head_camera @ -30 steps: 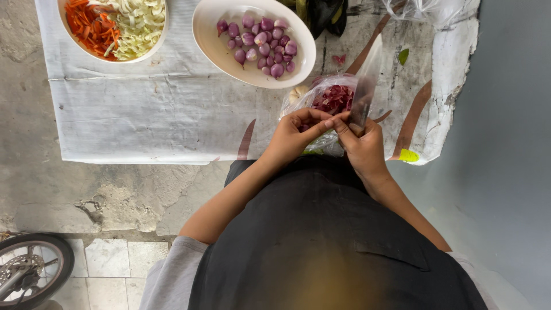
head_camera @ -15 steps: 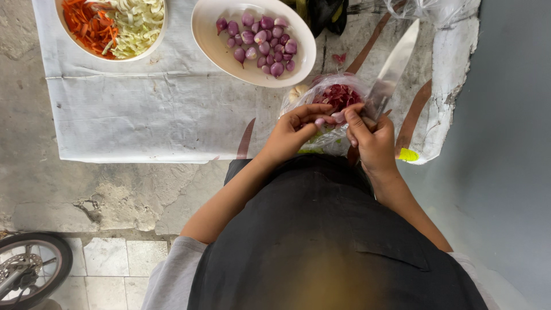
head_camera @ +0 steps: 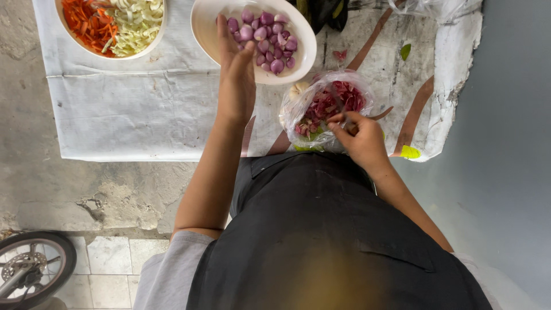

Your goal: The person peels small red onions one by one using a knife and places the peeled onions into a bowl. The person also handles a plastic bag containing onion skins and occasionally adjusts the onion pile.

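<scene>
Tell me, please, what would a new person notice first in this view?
First, the white bowl of peeled purple shallots at the top centre, with the left hand stretched over its rim. Just right of it, the right hand holds a knife at a clear plastic bag full of reddish peels. At the top left, another bowl holds orange and pale vegetable strips.

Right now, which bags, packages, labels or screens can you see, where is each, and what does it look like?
Clear plastic bag: on the table edge by the right hand, crumpled, open-topped, full of reddish-purple peelings.
Second clear plastic bag: top right corner of the table, crumpled, mostly cut off by the frame.
No labels, signs or screens show.
</scene>
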